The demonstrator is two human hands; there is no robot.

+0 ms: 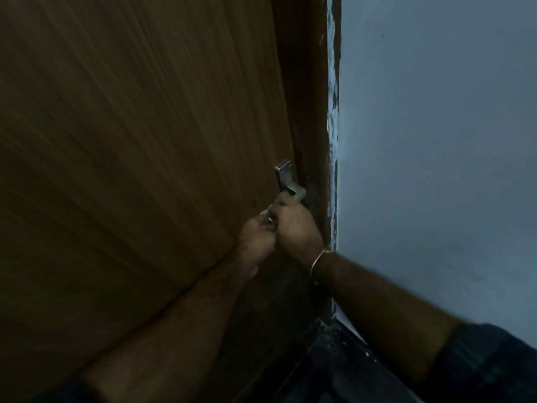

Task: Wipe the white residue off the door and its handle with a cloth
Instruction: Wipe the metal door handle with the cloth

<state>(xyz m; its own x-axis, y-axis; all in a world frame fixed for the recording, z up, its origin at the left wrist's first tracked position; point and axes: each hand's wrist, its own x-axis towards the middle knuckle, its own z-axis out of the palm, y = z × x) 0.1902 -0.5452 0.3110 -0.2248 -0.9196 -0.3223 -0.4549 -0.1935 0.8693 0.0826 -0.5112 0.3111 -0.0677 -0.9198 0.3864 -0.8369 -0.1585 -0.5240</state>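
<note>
Up close, both hands meet at the metal handle (290,186) near the edge of the brown wooden door (130,141). The right hand (296,225) has its fingers curled round the lever part of the handle, knuckles toward me, with a thin bangle (318,258) on the wrist just behind it. The left hand (257,238) sits just to the left of the right one and touches it, fingers bent around something small and shiny at the lever's end; the light is dim and the frame blurred, so I cannot tell what it pinches, perhaps a key or the lever tip. No cloth can be made out in either hand. Above the right hand the handle's backplate stands upright on the door. To the right of that hand runs the dark door frame (305,82), its far edge smeared with pale paint, and beyond it the blue-grey wall (436,141). Below the right forearm lies a dark floor (334,359).
</note>
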